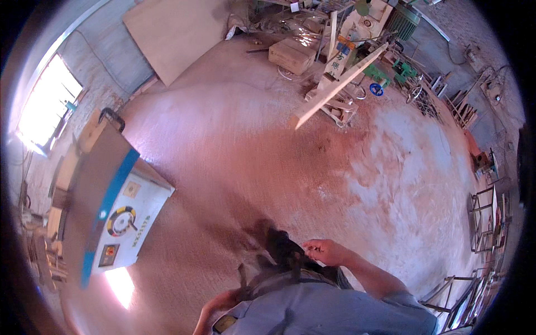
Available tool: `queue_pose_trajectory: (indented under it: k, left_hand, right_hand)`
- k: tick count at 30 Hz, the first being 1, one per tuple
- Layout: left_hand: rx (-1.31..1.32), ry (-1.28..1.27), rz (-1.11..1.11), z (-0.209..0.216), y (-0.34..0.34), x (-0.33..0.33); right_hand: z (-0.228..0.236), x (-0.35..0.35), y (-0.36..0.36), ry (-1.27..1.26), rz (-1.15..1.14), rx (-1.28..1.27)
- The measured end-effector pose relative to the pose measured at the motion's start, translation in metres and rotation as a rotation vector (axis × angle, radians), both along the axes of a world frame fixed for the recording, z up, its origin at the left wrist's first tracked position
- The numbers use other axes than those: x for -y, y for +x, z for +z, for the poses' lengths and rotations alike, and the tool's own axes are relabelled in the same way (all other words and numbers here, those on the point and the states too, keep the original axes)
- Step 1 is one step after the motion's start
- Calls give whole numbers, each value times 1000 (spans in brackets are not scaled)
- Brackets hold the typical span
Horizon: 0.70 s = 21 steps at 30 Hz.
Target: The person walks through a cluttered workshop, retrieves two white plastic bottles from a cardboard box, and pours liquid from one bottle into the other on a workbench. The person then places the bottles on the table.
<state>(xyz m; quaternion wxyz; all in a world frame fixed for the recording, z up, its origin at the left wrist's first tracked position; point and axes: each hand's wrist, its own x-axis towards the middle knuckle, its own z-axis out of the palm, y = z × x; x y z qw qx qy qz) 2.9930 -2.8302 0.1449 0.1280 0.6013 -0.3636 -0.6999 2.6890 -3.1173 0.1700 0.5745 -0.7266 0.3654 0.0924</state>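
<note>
My right hand point(324, 251) is in front of my waist at the lower middle, its fingers curled together. Whether anything small is between them cannot be made out. Lower and to the left, my left hand point(225, 300) is beside my hip, its fingers hidden in shadow and against dark clothing. Both hands are apart from the machines. Nearest on the left stands a white machine cabinet point(146, 190) with a blue table edge point(111, 209), a round dial point(121, 221) and a small control plate point(109, 255).
A long wooden beam point(340, 86) juts toward me from a machine with a green motor point(403, 23) and blue handwheel point(377, 89). Nearby is a brown box point(293, 54). A large panel point(173, 33) leans at the back left. Metal frames point(483, 220) line the right side.
</note>
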Motion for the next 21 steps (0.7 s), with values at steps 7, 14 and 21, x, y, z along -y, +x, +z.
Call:
queue_pose_trajectory:
  k: [7,14,21]
  left_hand:
    - [37,18,646,-77,191,74]
    - [135,118,1075,-142,335,124]
    - [-510,272,995,-279,436,243]
  right_hand:
    - [27,119,180,-102,-42,178]
    - [37,247,334,-160,-98,396]
    - [4,365,420,-250,-348,279]
